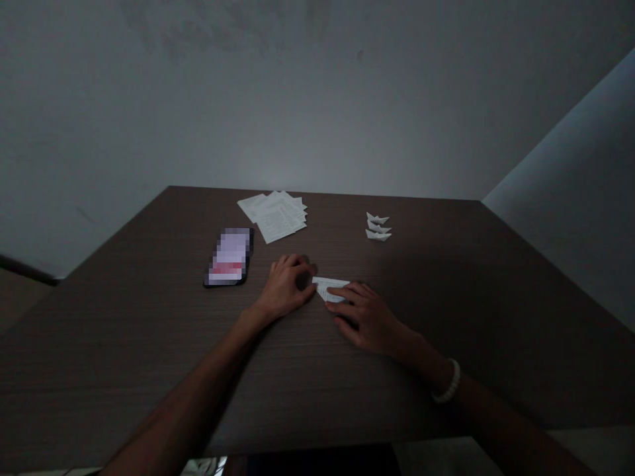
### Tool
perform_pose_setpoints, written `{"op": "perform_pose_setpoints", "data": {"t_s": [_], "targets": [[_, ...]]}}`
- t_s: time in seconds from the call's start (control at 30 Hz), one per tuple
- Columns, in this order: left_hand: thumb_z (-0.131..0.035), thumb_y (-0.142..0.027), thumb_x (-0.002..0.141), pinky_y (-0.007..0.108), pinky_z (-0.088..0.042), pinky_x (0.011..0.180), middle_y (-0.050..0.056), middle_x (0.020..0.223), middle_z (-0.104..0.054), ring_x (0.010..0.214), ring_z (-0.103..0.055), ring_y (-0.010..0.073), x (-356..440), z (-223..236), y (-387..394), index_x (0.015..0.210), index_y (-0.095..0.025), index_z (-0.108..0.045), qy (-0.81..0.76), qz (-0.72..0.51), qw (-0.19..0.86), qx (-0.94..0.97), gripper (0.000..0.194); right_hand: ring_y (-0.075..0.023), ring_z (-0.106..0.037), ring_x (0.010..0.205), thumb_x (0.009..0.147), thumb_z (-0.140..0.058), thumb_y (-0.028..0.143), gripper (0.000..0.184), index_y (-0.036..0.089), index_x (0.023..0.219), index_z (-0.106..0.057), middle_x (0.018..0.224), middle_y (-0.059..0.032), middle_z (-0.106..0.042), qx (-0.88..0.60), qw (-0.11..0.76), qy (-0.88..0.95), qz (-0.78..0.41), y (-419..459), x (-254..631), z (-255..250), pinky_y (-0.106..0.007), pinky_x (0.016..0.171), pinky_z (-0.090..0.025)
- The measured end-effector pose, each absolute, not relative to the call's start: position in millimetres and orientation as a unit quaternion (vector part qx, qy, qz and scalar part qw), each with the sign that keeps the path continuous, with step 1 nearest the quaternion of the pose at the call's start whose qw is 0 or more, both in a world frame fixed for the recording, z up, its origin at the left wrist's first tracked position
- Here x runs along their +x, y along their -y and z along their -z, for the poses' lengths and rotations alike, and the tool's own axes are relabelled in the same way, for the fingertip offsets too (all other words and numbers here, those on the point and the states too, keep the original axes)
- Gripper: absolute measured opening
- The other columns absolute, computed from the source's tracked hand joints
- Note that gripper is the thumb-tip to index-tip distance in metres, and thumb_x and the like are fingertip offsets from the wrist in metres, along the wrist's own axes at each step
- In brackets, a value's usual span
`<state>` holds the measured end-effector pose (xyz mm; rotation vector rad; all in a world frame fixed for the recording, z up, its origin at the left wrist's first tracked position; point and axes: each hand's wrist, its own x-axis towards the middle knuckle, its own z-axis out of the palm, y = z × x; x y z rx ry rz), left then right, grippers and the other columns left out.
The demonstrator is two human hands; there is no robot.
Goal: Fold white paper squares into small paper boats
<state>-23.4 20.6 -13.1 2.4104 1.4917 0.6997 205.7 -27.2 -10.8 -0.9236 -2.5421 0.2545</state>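
Observation:
A small folded piece of printed white paper (337, 283) lies on the table, with a straight upper edge and a slanted left side. My left hand (286, 287) curls around its left corner, thumb and forefinger closing on the tip. From the right, my right hand (367, 317) lies over the paper with fingers stretched out and apart, fingertips pressing it down. Part of the paper's right side is hidden under these fingers. Beyond my right hand stand several small folded paper boats (378, 235) in a close row.
A fanned pile of printed paper sheets (280, 217) lies at the back left of the dark wooden table (198, 383). Nearer, left of my left hand, is a phone (229, 256) with its screen lit. A grey wall (317, 99) rises behind the table.

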Motion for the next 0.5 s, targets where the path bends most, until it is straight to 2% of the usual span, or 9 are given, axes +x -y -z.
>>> {"op": "perform_pose_setpoints", "data": {"t_s": [0.3, 0.5], "targets": [[-0.059, -0.027, 0.082, 0.042, -0.038, 0.088, 0.006, 0.109, -0.059, 0.105, -0.049, 0.0257, -22.7, 14.1, -21.2, 0.095, -0.023, -0.067, -0.506, -0.240, 0.110, 0.821, 0.016, -0.0244, -0.051, 0.112, 0.088, -0.054, 0.022, 0.029, 0.021, 0.115, -0.063, 0.134, -0.0049, -0.057, -0.322, 0.179, 0.926, -0.076, 26.1, 204.4, 7.4, -0.042, 0.093, -0.041], [-0.058, -0.027, 0.082, 0.041, -0.037, 0.089, 0.005, 0.109, -0.059, 0.105, -0.049, 0.0249, -22.7, 15.5, -20.8, 0.095, -0.023, -0.067, -0.503, -0.247, 0.106, 0.821, 0.016, -0.0255, -0.053, 0.108, 0.088, -0.054, 0.023, 0.024, 0.018, 0.109, -0.064, 0.129, -0.0075, -0.060, -0.304, 0.157, 0.939, -0.048, 21.4, 201.4, 3.3, -0.042, 0.089, -0.041]]}}
